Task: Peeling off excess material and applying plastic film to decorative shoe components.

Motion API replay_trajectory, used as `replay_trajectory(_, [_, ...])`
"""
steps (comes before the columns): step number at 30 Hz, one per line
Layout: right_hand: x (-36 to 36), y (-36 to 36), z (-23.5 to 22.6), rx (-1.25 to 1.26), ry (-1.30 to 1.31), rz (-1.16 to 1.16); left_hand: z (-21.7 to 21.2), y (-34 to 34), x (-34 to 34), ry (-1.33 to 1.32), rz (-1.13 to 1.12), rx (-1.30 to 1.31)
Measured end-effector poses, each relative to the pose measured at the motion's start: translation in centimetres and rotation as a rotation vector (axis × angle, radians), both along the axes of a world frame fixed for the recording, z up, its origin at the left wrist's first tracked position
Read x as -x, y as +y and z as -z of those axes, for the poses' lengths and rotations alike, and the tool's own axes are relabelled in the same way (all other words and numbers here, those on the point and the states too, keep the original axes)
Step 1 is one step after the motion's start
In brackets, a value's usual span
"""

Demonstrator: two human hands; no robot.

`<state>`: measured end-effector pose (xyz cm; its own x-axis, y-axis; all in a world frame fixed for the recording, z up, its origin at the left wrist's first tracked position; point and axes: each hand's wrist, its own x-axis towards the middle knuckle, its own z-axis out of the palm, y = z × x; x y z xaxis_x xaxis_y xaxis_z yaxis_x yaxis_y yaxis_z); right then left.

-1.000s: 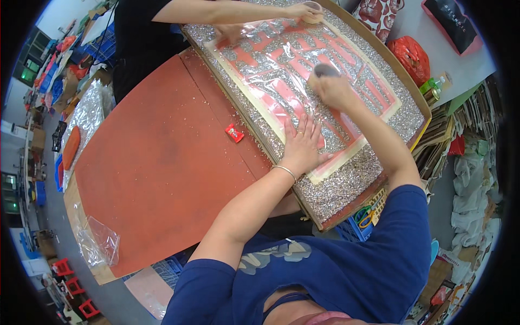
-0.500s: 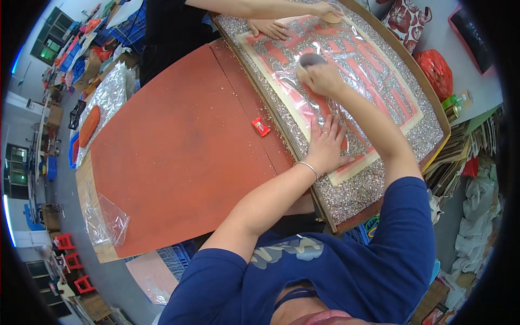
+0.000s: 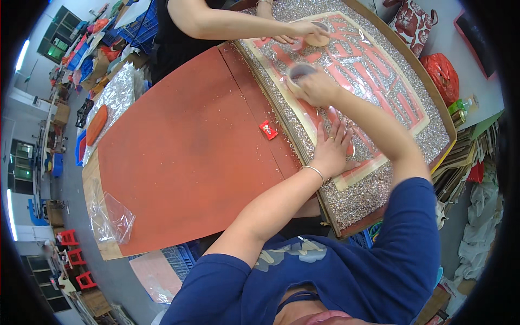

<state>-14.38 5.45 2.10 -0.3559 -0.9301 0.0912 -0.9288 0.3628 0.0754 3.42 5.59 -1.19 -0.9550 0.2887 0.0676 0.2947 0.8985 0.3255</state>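
Glittered panel (image 3: 379,179), silver with a large red design under clear film, lay across the right part of the red-brown table (image 3: 184,157). I had my left hand (image 3: 331,149) spread flat on its lower part, fingers apart, holding nothing. My right hand (image 3: 314,86) was closed around a small round tool (image 3: 301,70), pressed to the panel higher up. Across the table another person's hand (image 3: 295,31) rested by a tan disc (image 3: 318,39). A small red object (image 3: 268,129) sat just beside the panel's edge.
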Motion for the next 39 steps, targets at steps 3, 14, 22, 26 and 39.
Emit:
replay_trajectory(3, [-2.7,5.0,0.4,0.089,0.052,-0.01,-1.0,-0.1,0.0,-0.094,-0.02,0.004])
replay_trajectory(14, [1.9,-2.3,1.1,0.148,0.099,0.352,-1.6,1.1,0.3,-0.159,0.046,0.04])
replay_trajectory(22, [-4.0,5.4,-0.7,0.099,-0.056,0.267,-1.2,0.5,-0.1,-0.073,0.007,-0.008])
replay_trajectory(26, [0.7,-2.1,0.0,0.07,0.061,0.444,-2.0,1.0,0.5,-0.229,0.069,0.069])
replay_trajectory(39, [0.4,27.8,-0.9,-0.112,-0.044,1.024,-1.5,1.7,0.4,-0.077,0.022,0.096])
